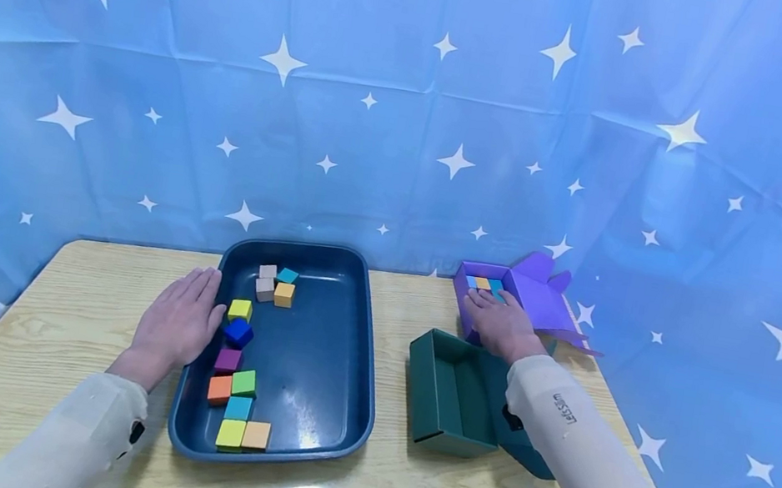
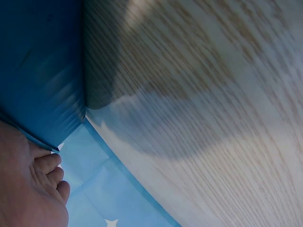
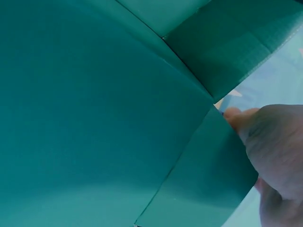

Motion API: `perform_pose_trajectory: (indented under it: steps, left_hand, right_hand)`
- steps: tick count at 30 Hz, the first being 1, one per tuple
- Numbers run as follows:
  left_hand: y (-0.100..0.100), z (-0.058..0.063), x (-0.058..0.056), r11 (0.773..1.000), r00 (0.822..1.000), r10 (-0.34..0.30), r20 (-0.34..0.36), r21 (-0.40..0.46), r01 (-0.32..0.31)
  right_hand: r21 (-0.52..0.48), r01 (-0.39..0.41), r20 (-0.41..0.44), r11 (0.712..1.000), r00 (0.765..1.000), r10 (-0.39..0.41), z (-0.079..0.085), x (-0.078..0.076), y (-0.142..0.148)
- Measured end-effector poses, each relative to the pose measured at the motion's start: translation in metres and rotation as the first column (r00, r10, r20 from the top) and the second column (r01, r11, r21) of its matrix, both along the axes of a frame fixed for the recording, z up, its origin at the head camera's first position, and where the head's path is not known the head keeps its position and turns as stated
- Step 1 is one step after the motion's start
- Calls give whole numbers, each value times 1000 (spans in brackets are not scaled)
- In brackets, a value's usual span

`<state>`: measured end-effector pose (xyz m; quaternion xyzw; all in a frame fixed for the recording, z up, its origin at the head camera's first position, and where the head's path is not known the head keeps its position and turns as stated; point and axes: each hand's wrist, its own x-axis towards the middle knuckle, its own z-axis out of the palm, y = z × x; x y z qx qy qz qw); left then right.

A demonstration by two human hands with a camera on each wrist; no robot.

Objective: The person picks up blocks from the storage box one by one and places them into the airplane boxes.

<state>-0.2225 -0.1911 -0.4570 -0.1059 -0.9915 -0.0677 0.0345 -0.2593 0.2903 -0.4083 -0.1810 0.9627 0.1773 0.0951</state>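
My left hand (image 1: pixel 177 317) rests on the left rim of a dark blue tray (image 1: pixel 322 352), its fingers straight. Several coloured wooden cubes lie along the tray's left side, among them a yellow cube (image 1: pixel 240 310) and a blue cube (image 1: pixel 239 332) close to that hand. In the head view my right hand (image 1: pixel 500 324) reaches over the purple box (image 1: pixel 462 288), fingers extended at a row of cubes inside, including an orange cube (image 1: pixel 482 283). The undersides of these fingers are hidden. The right wrist view shows part of this hand beyond a green cardboard panel.
An open green box (image 1: pixel 429 393) stands in front of the purple one, its lid (image 1: pixel 534 455) folded out to the right under my right forearm. The purple lid (image 1: pixel 545 301) lies open rightward. A blue star-printed curtain (image 1: pixel 375 149) hangs behind the wooden table (image 1: pixel 80 290).
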Motion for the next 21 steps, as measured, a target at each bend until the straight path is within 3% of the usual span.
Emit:
perform_pose_trajectory:
  steps: [14, 21]
  left_hand:
    - [-1, -3, -2, 1000, 1000, 4, -3, 9, -4]
    - [-1, -3, -2, 1000, 1000, 2, -2, 11, -2]
  right_hand:
    - [6, -20, -40, 1000, 999, 20, -7, 1, 0]
    - [-157, -8, -86, 988, 996, -6, 7, 1, 1]
